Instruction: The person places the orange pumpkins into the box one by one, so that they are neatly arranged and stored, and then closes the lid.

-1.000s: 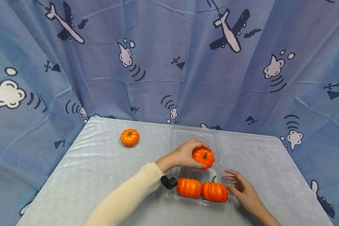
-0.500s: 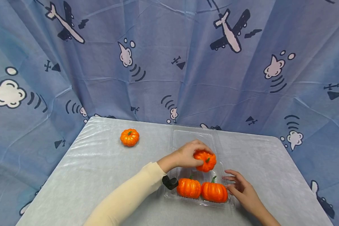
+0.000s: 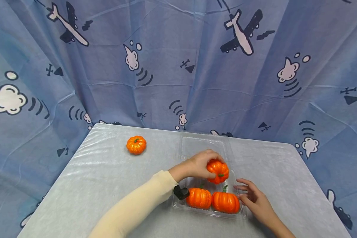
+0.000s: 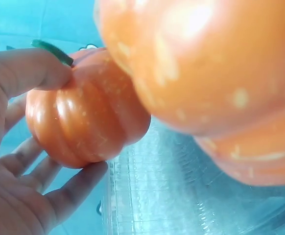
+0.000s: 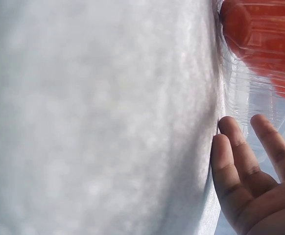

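My left hand (image 3: 198, 165) grips a small orange pumpkin (image 3: 218, 171) over the far right part of a clear plastic clamshell box (image 3: 208, 214). In the left wrist view the thumb lies by the green stem of this pumpkin (image 4: 88, 112), and the fingers support its other side. Two more pumpkins sit side by side in the near half of the box, one on the left (image 3: 198, 198) and one on the right (image 3: 225, 202). Right beside the box's right wall is my right hand (image 3: 256, 201), fingers spread and relaxed, holding nothing.
Another orange pumpkin (image 3: 136, 145) stands on the table at the back left. The box's transparent lid (image 3: 200, 143) lies folded back toward the far edge. Behind the white-covered table (image 3: 113, 185) hangs a blue curtain (image 3: 163, 59) with airplane prints.
My left hand has shifted slightly right and toward me with its pumpkin, whose stem has tipped from pointing up to facing nearer me. The right hand has stayed in place.
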{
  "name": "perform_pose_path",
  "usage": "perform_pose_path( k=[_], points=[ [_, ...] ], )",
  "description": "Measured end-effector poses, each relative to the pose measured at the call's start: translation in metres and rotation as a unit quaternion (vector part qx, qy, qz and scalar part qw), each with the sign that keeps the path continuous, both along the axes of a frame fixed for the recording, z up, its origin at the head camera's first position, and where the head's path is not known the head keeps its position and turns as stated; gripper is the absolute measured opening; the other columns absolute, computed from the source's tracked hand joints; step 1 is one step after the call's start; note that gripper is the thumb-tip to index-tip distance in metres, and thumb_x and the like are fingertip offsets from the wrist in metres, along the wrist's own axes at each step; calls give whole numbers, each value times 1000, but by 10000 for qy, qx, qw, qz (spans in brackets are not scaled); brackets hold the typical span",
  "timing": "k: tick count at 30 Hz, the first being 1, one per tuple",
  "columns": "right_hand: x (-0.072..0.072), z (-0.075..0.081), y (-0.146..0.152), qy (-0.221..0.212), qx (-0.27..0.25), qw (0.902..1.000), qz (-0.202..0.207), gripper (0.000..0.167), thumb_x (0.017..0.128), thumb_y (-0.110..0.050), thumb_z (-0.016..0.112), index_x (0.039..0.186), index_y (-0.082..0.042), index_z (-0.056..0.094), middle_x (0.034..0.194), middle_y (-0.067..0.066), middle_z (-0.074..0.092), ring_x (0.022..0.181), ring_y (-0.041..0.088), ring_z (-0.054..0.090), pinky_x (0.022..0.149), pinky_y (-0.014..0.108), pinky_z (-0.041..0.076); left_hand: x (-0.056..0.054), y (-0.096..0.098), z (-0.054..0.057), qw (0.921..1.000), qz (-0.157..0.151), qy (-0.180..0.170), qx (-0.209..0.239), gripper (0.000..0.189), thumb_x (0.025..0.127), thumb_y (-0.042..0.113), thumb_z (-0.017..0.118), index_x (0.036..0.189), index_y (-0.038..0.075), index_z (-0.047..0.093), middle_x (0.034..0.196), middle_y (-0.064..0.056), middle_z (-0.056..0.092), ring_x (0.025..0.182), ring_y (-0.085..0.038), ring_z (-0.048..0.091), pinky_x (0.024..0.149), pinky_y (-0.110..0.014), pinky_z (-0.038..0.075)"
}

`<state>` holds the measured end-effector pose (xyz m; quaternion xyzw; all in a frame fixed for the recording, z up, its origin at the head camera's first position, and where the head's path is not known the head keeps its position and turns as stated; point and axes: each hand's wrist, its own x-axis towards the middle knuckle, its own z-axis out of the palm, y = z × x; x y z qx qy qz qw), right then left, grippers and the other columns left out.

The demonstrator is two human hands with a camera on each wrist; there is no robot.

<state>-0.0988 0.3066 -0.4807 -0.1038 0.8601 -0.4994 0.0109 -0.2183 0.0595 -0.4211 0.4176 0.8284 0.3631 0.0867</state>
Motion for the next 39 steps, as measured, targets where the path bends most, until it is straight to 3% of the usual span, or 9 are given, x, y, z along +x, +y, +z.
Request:
perform_pose_path(
  k=[23, 32, 39],
  points=[
    [-2, 0, 0, 82, -52, 9999, 120, 46, 94, -5, 59, 135, 3, 42, 115, 31, 61, 83, 5, 68, 67, 27, 58, -5, 11, -3, 9958, -334, 246, -810, 49, 73, 14, 80, 119, 22, 66, 116, 0, 61, 103, -10, 55, 86, -12, 44],
    [-2, 0, 2, 204, -168, 9994, 220, 45, 93, -4, 58, 135, 4, 42, 114, 10, 67, 84, 5, 68, 67, 28, 58, -5, 14, -4, 9938, -372, 245, -1016, 51, 72, 15, 81, 119, 23, 66, 115, 0, 62, 103, -9, 55, 85, -12, 44],
    [-2, -1, 3, 269, -73, 9994, 225, 45, 93, -4, 59, 135, 3, 42, 113, 19, 66, 84, 5, 68, 66, 28, 58, -3, 15, -7, 9930, -323, 267, -1103, 52, 72, 17, 82, 120, 23, 63, 115, 1, 60, 102, -9, 55, 87, -13, 44]
  ],
)
